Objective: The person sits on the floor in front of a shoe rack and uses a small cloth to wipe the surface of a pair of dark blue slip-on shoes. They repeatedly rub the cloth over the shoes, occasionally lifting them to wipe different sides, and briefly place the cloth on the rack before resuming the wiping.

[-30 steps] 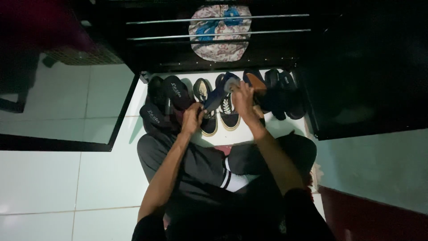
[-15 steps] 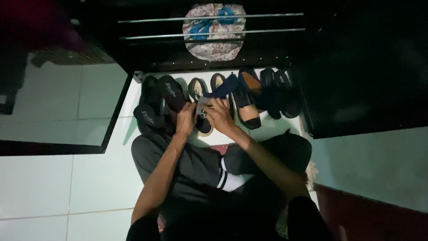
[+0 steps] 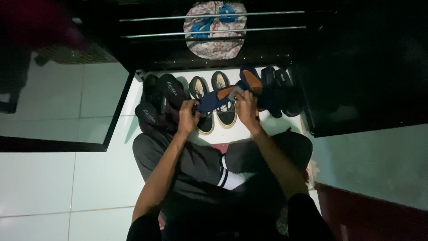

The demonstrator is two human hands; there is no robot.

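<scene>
Hands, left hand and right hand, grip navy shoe; far shoes dim, perhaps sandals.

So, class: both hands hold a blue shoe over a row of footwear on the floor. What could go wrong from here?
1. The blue shoe is gripped only at its ends by the left hand and right hand; it might slip onto the pair of dark sneakers below.
2. The scene is dim, so mismatching it with the black sandals seems possible.
</scene>
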